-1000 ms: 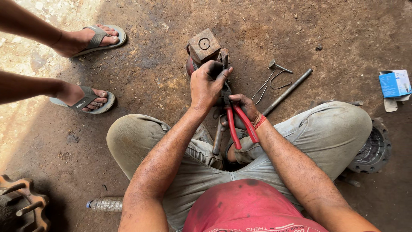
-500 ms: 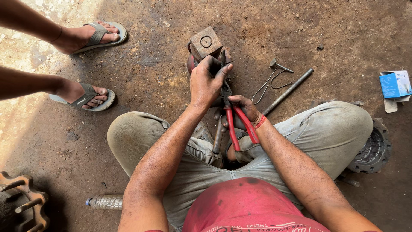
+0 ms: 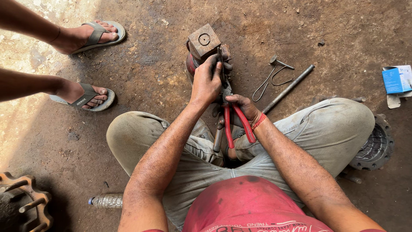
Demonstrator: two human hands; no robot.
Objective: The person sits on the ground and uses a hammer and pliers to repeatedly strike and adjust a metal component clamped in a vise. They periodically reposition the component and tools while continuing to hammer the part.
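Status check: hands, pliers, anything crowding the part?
Left hand gripping rusty metal part. Right hand holding red-handled pliers, nose at the part. Bent wire clip and steel rod lie apart, right.

We are seeing pliers [image 3: 235,122] with glossy red plastic handles and dull dark metal jaws, and our right hand [image 3: 242,107] is gripping them. Our left hand [image 3: 207,83] is resting on a rusty metal block [image 3: 204,41], rough and matt. The floor [image 3: 150,77] is looking like rough, dusty concrete with oily stains. A bent wire clip [image 3: 270,77] and a rod [image 3: 288,88] are showing grey, matt metal. Our trousers [image 3: 339,129] are looking like worn, dirty cloth. A small box [image 3: 397,79] is appearing as blue and white cardboard.
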